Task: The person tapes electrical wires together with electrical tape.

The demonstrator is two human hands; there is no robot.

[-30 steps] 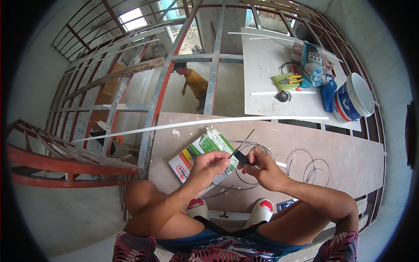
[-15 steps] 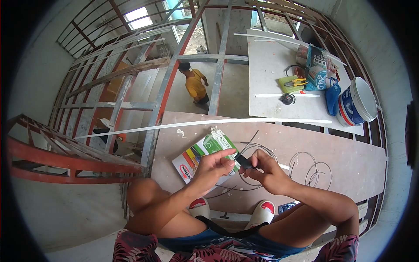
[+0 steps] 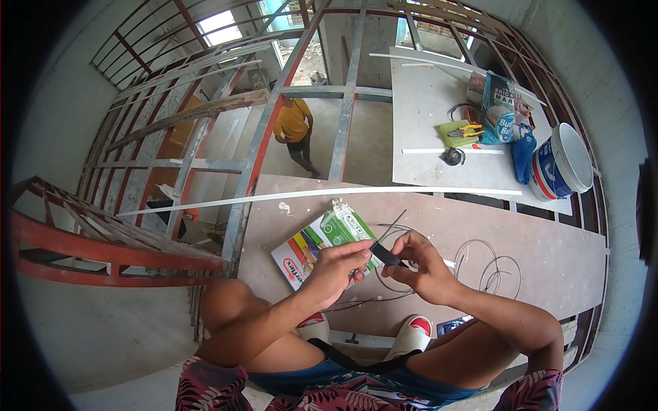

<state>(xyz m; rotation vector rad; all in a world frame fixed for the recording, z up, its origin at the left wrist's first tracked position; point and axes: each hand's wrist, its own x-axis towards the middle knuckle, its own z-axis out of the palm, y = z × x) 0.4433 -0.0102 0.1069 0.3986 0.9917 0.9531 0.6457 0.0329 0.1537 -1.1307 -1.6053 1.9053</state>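
Noting the black piece [image 3: 388, 255] between our hands, we record its long axis sloping down toward the right hand [image 3: 426, 269], which pinches its lower end; the left hand [image 3: 336, 268] meets the upper end, grip unconfirmed.

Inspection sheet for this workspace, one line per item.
Surface: pinkish board, pale specks on it.
Job's things: black piece in hand; printed pack lying on the board.
Clutter: pliers, blue bag and bucket on or at the white panel; long strip along the board's far edge.
Hands: right hand grips the piece; left hand at its upper end, grip unclear.
Cables: thin wires loosely looped on the board.
Surroundings: open metal frame; a person visible through it.
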